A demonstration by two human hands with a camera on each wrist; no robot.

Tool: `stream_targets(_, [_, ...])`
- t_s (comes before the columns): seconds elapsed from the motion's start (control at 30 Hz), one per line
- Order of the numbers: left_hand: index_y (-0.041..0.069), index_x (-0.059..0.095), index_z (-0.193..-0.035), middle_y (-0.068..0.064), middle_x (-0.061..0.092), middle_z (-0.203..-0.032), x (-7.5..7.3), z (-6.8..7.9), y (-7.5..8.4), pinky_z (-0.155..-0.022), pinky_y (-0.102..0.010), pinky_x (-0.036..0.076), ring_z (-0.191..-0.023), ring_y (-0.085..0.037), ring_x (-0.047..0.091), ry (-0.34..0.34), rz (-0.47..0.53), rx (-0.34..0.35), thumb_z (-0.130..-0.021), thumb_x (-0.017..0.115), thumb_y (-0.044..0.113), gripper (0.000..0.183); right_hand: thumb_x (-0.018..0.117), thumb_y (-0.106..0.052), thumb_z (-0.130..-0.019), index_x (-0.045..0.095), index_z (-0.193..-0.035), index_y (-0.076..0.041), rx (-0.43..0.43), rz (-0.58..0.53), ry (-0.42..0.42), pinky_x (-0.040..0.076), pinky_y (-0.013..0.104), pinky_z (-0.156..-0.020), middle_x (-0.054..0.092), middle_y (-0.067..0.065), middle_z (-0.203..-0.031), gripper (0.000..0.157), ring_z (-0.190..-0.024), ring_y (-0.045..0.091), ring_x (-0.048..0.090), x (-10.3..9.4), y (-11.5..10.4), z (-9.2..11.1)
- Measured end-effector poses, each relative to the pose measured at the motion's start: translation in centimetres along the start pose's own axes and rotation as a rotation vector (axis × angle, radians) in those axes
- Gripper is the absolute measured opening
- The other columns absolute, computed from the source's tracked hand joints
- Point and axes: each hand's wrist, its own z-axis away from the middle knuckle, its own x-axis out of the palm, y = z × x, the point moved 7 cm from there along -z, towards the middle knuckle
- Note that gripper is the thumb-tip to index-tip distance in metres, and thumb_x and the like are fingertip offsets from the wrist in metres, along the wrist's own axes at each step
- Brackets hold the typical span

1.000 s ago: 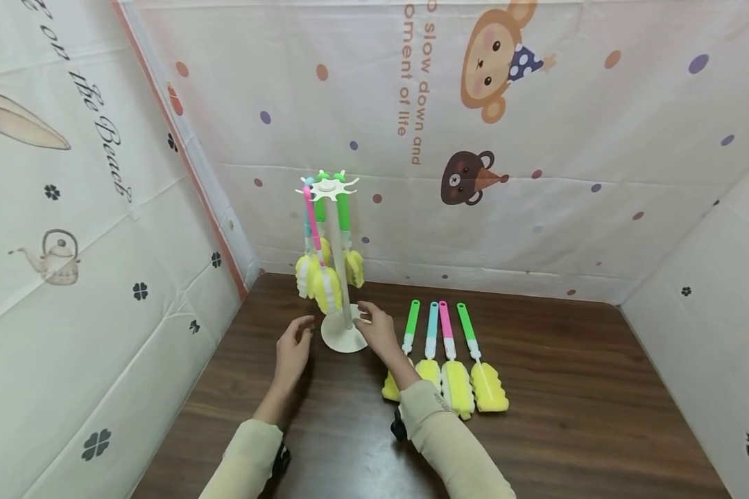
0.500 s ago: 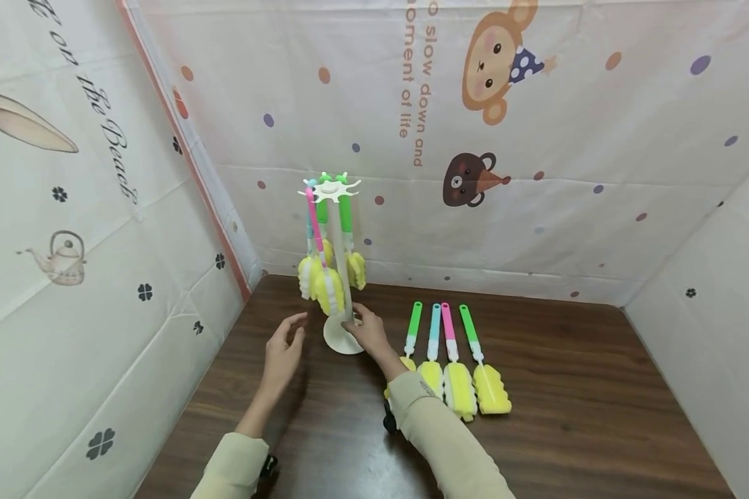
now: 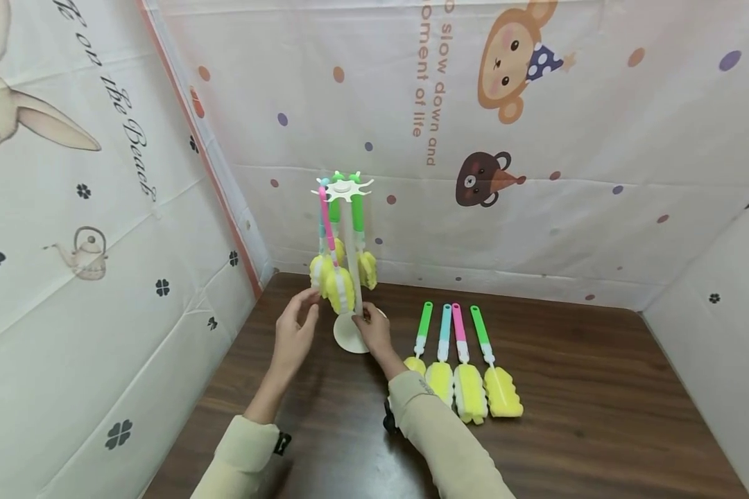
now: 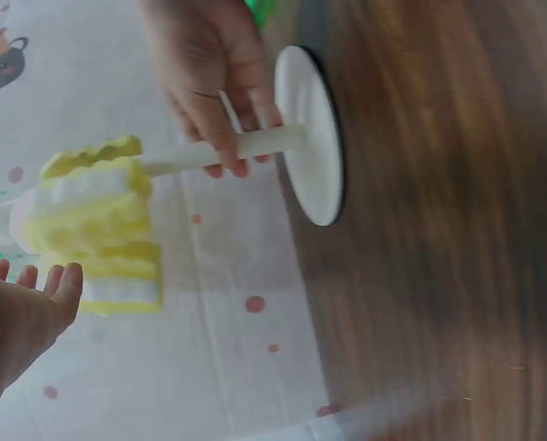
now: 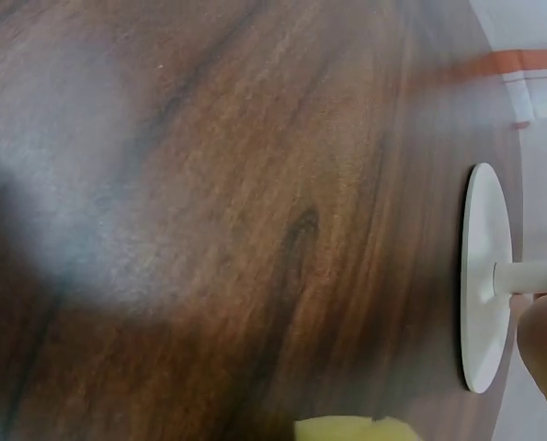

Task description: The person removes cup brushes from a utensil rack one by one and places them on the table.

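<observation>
A white stand (image 3: pixel 352 256) with a hooked top and round base holds several yellow-and-white sponge bottle brushes; one pink-handled brush (image 3: pixel 340 291) hangs at the front. My right hand (image 3: pixel 377 334) grips the pole low down, just above the base (image 4: pixel 312 138), as the left wrist view shows from the side. To the left of the stand, my left hand (image 3: pixel 293 336) has its fingers relaxed and spread, fingertips right by the hanging sponges (image 4: pixel 89 211), with nothing in its grasp. In the right wrist view only a part of the right hand (image 5: pixel 544 354) shows beside the pole.
Several more sponge brushes (image 3: pixel 470 394) with green, blue and pink handles lie in a row on the dark wooden table (image 3: pixel 574 388), right of the stand. Printed cloth walls (image 3: pixel 537 242) enclose the table at the back and both sides.
My right hand has moved in onto the pole of the stand and closed round it. The left hand has come up closer to the hanging sponges. The head view has turned slightly left.
</observation>
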Motion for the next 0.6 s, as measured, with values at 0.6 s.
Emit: stream_targets(0.6, [-0.015, 0.057, -0.130, -0.032, 0.059, -0.132, 1.0, -2.0, 3.3, -0.099, -0.022, 0.050, -0.124, -0.049, 0.057, 0.027, 0.066, 0.075, -0.102, 0.051, -0.007, 0.030, 0.073, -0.008, -0.094, 0.073, -0.112, 0.002, -0.007, 0.196, -0.026, 0.059, 0.043, -0.083, 0.075, 0.017, -0.105, 0.020, -0.099, 0.032, 0.072, 0.2, 0.4, -0.7])
